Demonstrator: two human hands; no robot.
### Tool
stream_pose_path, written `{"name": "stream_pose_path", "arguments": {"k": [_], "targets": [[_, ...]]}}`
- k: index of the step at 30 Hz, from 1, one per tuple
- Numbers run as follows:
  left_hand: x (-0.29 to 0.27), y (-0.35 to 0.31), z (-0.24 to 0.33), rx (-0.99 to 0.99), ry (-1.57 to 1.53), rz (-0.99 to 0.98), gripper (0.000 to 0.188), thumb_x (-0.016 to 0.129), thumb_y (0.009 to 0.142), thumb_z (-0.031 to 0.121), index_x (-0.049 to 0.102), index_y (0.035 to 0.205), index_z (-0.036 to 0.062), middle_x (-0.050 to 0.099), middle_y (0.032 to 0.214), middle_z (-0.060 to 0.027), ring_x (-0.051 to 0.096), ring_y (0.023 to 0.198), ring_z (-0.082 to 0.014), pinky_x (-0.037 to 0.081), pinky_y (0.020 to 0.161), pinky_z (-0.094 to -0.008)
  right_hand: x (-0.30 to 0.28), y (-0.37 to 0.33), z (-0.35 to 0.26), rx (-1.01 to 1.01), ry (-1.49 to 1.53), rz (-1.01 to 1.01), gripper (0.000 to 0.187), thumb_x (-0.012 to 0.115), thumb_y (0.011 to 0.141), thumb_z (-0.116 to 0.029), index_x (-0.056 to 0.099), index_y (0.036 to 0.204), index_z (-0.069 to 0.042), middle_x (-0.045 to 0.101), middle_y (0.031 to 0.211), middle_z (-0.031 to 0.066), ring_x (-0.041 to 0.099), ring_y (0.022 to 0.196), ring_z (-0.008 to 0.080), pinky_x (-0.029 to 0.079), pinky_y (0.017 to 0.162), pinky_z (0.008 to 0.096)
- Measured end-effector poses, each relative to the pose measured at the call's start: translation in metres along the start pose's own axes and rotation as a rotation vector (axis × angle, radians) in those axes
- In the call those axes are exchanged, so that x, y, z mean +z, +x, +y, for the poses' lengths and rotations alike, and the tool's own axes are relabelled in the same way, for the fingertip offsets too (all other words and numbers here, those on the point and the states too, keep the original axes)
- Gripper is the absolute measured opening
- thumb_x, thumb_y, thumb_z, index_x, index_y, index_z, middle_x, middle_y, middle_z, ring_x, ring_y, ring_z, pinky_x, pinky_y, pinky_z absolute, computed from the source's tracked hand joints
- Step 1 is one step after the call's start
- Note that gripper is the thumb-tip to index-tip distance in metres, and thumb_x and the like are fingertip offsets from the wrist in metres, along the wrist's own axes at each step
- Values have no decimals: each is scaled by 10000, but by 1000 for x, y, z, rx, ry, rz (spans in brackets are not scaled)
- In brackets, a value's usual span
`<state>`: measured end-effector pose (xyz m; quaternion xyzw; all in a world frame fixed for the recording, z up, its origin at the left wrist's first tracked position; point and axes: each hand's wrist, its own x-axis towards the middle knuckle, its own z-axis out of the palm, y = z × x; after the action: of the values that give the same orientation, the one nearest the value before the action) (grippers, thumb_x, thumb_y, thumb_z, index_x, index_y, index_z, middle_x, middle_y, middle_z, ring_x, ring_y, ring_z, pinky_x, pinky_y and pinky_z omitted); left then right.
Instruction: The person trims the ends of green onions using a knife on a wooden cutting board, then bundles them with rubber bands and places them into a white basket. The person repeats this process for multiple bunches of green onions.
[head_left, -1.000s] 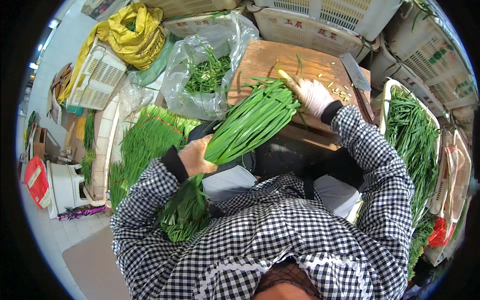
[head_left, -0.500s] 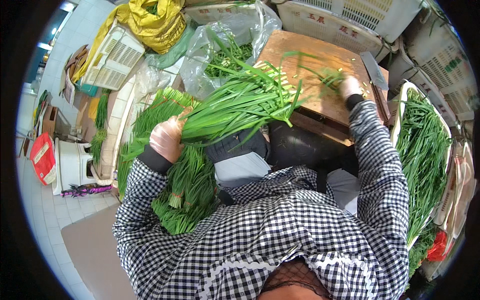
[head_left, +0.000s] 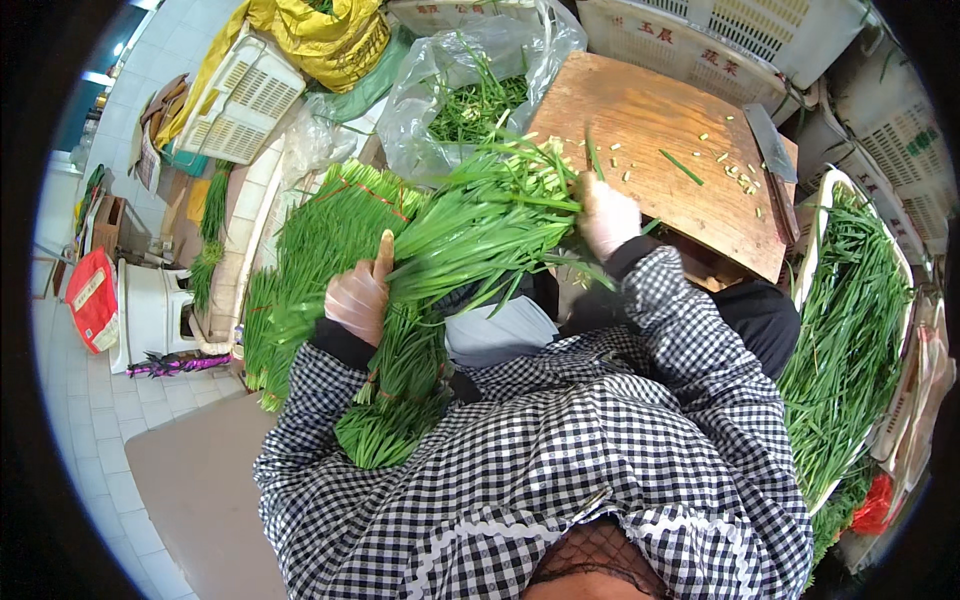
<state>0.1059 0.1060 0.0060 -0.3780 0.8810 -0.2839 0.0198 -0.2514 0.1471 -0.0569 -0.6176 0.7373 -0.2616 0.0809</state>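
Observation:
A big loose bunch of garlic chives [head_left: 490, 225] lies slantwise in front of me, its pale cut ends toward the cutting board. My left hand [head_left: 360, 298], in a thin clear glove, is closed round its leafy end with one finger sticking up. At the cut ends my right hand [head_left: 608, 218], gloved too and slightly blurred, is closed on some chive leaves at the bunch's edge. Under and left of the bunch are tied bundles of chives [head_left: 335, 235]. The wooden cutting board [head_left: 640, 110] carries short cut pieces and a stray leaf.
A cleaver [head_left: 768, 145] lies along the board's right edge. Beyond the bunch, a clear plastic bag [head_left: 405, 110] holds trimmings. A white crate [head_left: 822, 215] full of long chives stands at the right. Stacked white crates [head_left: 690, 65] line the back; a white stool [head_left: 145, 315] stands left.
My right hand has come from the board's right side, left and toward me, to the bunch's cut ends. The loose greens it had over the board have left that spot. My left hand shifted slightly right.

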Motion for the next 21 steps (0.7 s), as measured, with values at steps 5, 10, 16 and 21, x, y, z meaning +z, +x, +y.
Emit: {"name": "stream_pose_path", "arguments": {"k": [5, 10, 16, 21], "targets": [[6, -21, 7, -39, -138, 34, 753, 573, 732, 48, 278, 1419, 134, 516, 724, -34, 534, 561, -198, 429, 490, -338, -43, 23, 103, 202, -258, 241, 211, 443, 902, -78, 500, 1088, 3, 628, 852, 217, 629, 723, 335, 521, 625, 399], [7, -13, 8, -9, -116, 82, 753, 559, 710, 49, 304, 1411, 159, 508, 720, -25, 524, 567, -187, 412, 485, -338, -82, 55, 95, 326, 869, 82, 223, 511, 867, -24, 479, 1088, -18, 593, 806, 132, 617, 712, 211, 528, 579, 362], [-12, 0, 2, 77, -30, 109, 702, 554, 721, 67, 354, 1386, 168, 495, 708, -10, 518, 567, -166, 412, 486, -315, -44, 42, -50, -396, 299, -359, 498, 756, 682, -79, 571, 1143, -38, 572, 984, 151, 539, 936, 274, 449, 807, 363], [-5, -9, -6, 70, -55, 81, 657, 557, 727, 68, 393, 1357, 162, 512, 725, -15, 526, 577, -171, 425, 498, -312, -8, 60, -35, -177, 1164, -449, 246, 661, 809, -157, 641, 1025, -42, 619, 1028, 126, 563, 974, 234, 459, 847, 320]]}}
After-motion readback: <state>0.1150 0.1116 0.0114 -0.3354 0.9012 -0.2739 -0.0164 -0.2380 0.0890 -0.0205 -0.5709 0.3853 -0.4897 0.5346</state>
